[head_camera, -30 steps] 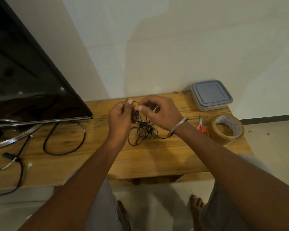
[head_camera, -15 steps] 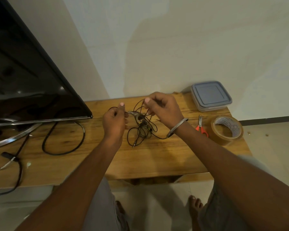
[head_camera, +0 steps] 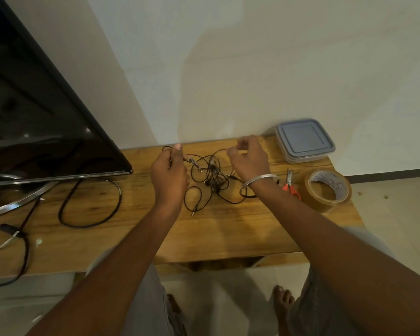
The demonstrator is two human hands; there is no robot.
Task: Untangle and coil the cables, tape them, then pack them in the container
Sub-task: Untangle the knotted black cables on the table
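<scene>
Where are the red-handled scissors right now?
Head view: the red-handled scissors lie on the wooden table, right side, between the bangled wrist and the brown tape roll.

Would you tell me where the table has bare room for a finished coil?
Bare: the table between the tangle and its near edge, and a strip between the black loop and the left hand. Crowded: the right end, container, scissors, tape.

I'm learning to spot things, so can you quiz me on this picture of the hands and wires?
1. True or false: the container has its lid off.
2. What lies between the wrist of the right hand and the tape roll? A scissors, B a pen, C a phone.
3. Fill in: the left hand pinches the tangled ___.
Key: 1 false; 2 A; 3 cables.
</scene>
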